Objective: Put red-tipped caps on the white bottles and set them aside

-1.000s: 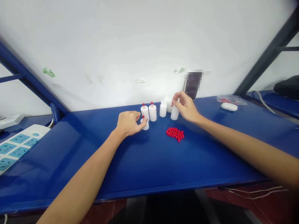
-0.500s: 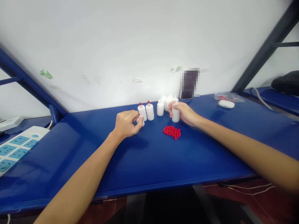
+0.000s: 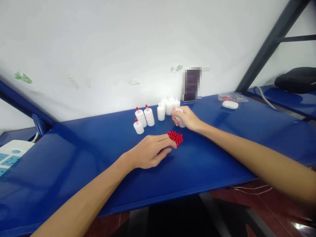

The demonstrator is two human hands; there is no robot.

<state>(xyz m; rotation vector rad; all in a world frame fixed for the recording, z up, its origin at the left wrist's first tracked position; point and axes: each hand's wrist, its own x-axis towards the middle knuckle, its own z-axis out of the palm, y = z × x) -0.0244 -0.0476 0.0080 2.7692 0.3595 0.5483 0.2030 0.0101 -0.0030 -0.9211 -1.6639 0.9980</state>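
My left hand (image 3: 150, 152) lies on the blue table (image 3: 98, 158), its fingers pinched together at the edge of a pile of small red caps (image 3: 175, 137). My right hand (image 3: 186, 118) is wrapped round a small white bottle (image 3: 181, 121) standing just behind the pile. Three white bottles with red caps (image 3: 142, 119) stand in a group to the left. Several uncapped white bottles (image 3: 166, 107) stand behind, near the wall.
A phone (image 3: 191, 85) leans on the white wall. A white earbud case (image 3: 230, 104) and a clear plastic bag (image 3: 230, 96) lie at the right. A power strip (image 3: 11, 157) sits at the far left. Dark metal frame posts (image 3: 266, 49) rise at the right.
My left hand let go of the capped bottle and moved right to the red caps. My right hand brought its bottle down nearer the pile. The view shifted left.
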